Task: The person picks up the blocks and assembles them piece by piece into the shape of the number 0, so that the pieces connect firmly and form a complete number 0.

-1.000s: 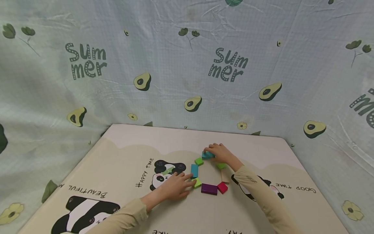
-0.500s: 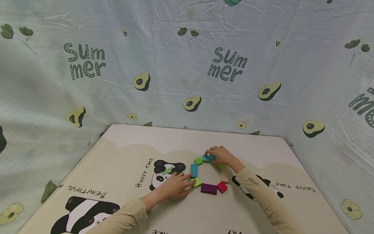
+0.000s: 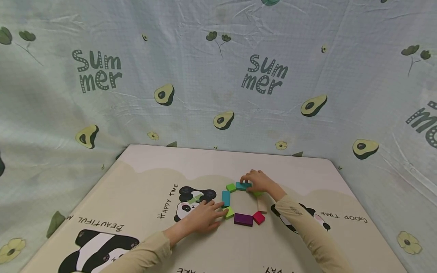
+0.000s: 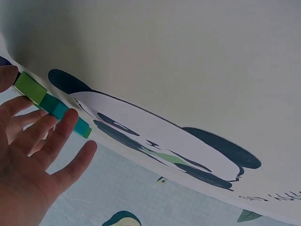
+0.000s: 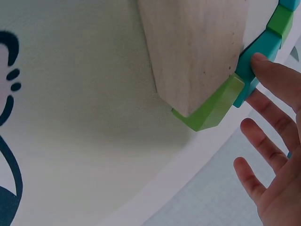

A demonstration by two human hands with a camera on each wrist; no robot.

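Note:
Several wooden blocks form a ring on the table. At its far side my right hand (image 3: 261, 182) pinches a teal block (image 3: 242, 186) between thumb and index finger, the other fingers spread, as the right wrist view shows. My left hand (image 3: 205, 218) lies at the ring's left, its loose fingertips by a lime green block (image 3: 230, 213) and a second teal block (image 3: 226, 198). A green block (image 3: 231, 187) joins the two teal ones. Nearest me are a purple block (image 3: 243, 220) and a red block (image 3: 258, 217). A plain wood block (image 5: 197, 52) and a green block (image 5: 214, 106) make the right side, partly hidden by my right hand.
The tabletop (image 3: 205, 250) is beige with printed pandas and lettering. A pale cloth (image 3: 191, 64) with avocado prints hangs behind the table's far edge and along its sides.
My right hand has brought the far teal block slightly toward me, lining it up with the ring, and it now lies flat. The left hand stays where it was.

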